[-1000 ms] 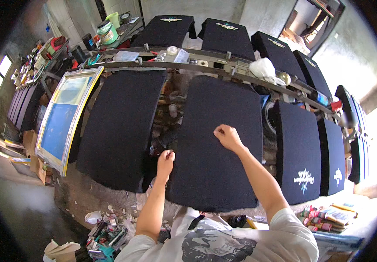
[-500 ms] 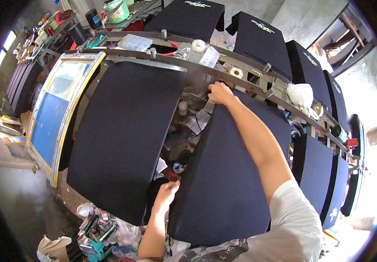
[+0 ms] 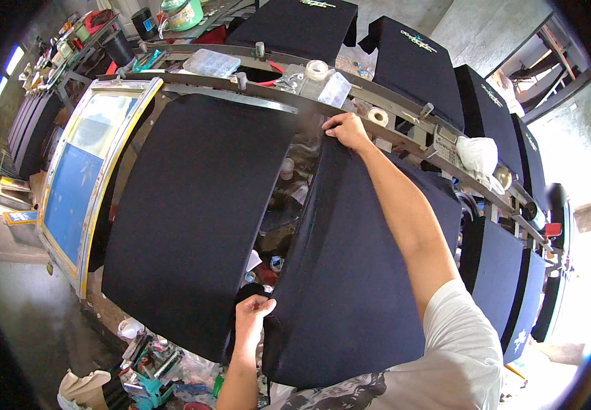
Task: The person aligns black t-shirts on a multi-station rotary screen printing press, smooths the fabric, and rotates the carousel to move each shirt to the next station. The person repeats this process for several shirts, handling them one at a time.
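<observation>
A black fabric panel (image 3: 357, 273) lies stretched over a sloping board in front of me. My right hand (image 3: 346, 131) pinches its far left corner, and the cloth there is lifted in folds along the left edge. Down at the near left edge, my left hand (image 3: 254, 316) is closed at the same cloth, the thumb on top and the other fingers partly hidden. To the left, across a narrow gap, another black fabric panel (image 3: 193, 212) lies smooth on its board. A small translucent cup (image 3: 286, 169) stands below in the gap.
A framed printing screen (image 3: 73, 184) with blue mesh leans at the left. Metal rails (image 3: 275, 104) run behind the boards, holding tape rolls (image 3: 377, 116) and a white plastic bag (image 3: 477, 156). More black panels (image 3: 415, 68) stand beyond. Clutter (image 3: 155, 376) covers the floor at near left.
The panel's left edge has been drawn leftward and up, covering part of the gap. My right hand has moved slightly left and up; my left hand has shifted a little nearer.
</observation>
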